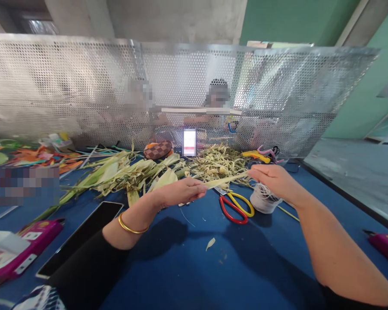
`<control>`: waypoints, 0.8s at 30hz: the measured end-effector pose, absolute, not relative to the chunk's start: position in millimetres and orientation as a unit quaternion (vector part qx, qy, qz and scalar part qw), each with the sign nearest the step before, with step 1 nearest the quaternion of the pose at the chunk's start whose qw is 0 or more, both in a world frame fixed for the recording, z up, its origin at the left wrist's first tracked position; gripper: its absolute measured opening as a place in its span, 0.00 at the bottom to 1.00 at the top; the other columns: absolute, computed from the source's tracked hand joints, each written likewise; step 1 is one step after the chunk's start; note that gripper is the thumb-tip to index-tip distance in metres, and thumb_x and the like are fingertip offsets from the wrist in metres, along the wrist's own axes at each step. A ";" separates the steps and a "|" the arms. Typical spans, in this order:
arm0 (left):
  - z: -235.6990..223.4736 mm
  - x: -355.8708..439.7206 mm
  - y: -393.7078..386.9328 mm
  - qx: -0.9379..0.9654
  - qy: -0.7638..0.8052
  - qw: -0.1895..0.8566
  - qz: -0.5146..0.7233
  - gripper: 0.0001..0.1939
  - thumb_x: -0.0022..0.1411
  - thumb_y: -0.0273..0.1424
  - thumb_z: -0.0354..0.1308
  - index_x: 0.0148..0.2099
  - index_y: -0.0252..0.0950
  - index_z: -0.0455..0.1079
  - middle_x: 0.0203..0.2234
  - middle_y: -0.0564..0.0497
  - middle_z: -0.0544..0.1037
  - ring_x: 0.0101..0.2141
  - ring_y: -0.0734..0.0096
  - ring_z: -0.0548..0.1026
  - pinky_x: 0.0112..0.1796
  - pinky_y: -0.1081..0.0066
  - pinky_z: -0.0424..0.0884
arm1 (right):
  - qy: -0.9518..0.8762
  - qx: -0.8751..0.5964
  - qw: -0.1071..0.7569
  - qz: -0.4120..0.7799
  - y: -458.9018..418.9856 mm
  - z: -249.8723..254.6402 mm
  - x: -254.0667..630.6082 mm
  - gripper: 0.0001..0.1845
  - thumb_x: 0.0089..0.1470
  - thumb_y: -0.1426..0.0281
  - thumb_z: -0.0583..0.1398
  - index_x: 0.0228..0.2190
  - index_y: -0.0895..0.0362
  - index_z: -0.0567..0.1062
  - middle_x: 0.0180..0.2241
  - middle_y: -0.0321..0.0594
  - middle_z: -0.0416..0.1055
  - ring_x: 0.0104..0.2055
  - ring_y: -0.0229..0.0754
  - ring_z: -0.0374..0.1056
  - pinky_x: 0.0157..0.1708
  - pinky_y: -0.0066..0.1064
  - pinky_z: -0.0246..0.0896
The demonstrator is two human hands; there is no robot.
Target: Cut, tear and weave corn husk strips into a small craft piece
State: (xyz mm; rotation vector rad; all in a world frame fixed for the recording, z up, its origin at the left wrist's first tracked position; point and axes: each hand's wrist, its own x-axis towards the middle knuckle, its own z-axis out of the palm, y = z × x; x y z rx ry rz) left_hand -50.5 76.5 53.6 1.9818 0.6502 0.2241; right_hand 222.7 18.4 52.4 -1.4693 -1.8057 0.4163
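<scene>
A pale strip of corn husk point(226, 180) is stretched between my two hands above the blue table. My left hand point(184, 191) pinches its near-left end, fingers closed. At the other end, my right hand point(271, 178) grips it between thumb and fingers. Below the strip lie scissors point(234, 209) with one red and one yellow handle loop; their blades are partly hidden. A spool of white string point(264, 199) stands just under my right hand. Behind my hands are a heap of shredded husk strips point(221, 163) and a pile of whole corn husks point(116, 172).
A black phone point(80, 237) and a magenta power strip point(29, 243) lie at the left. A lit screen point(189, 142), a checkered pouch point(158, 150) and a yellow tool point(257, 156) sit toward the back. A perforated metal screen point(84, 86) closes the far edge; people show behind it.
</scene>
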 end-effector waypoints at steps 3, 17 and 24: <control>49.5 -45.7 75.1 0.788 0.265 0.536 0.144 0.16 0.62 0.42 0.45 0.31 0.37 0.65 0.15 0.59 0.54 0.18 0.78 0.52 0.21 0.75 0.50 | -0.567 -0.567 0.563 0.201 25.3 46.8 223.1 0.20 0.47 0.55 0.61 0.17 0.56 0.65 0.15 0.28 0.53 0.17 0.31 0.48 0.18 0.27 0.42; 24.0 -15.0 49.9 0.712 0.310 0.574 0.259 0.20 0.59 0.47 0.46 0.26 0.36 0.59 0.15 0.60 0.52 0.18 0.79 0.49 0.20 0.74 0.47 | -0.422 -0.405 0.607 0.538 12.9 20.2 113.2 0.17 0.38 0.59 0.68 0.20 0.59 0.72 0.12 0.30 0.62 0.14 0.28 0.51 0.14 0.23 0.43; 24.6 -13.5 45.6 0.737 0.351 0.510 0.270 0.23 0.63 0.47 0.39 0.23 0.37 0.53 0.16 0.58 0.54 0.20 0.77 0.53 0.24 0.72 0.51 | -0.325 -0.422 0.679 0.504 22.6 25.2 138.6 0.18 0.30 0.61 0.71 0.21 0.60 0.75 0.13 0.30 0.63 0.16 0.29 0.57 0.14 0.21 0.48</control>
